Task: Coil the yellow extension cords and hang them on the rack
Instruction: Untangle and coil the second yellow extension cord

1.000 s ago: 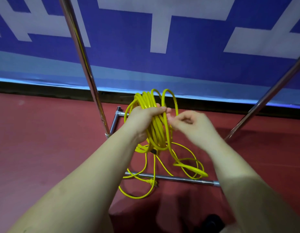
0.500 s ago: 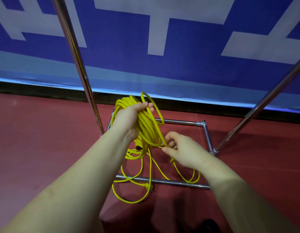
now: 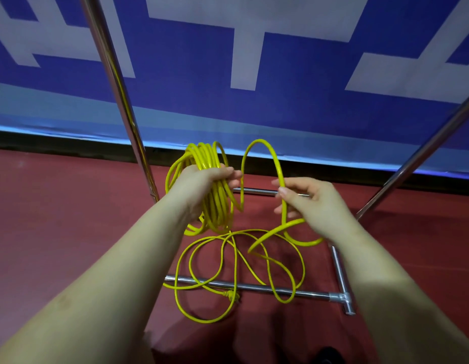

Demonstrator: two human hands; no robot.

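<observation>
Above the rack point(image 3: 254, 287), left hand point(image 3: 202, 185) grips coiled yellow cord point(image 3: 217, 206); right hand point(image 3: 311, 199) pinches one loop.

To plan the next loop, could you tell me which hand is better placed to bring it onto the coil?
Right hand: it pinches the free loop beside the coil, which the left hand grips.

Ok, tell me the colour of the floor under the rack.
Dark red floor, seen in the head view, beneath the metal rack.
</observation>
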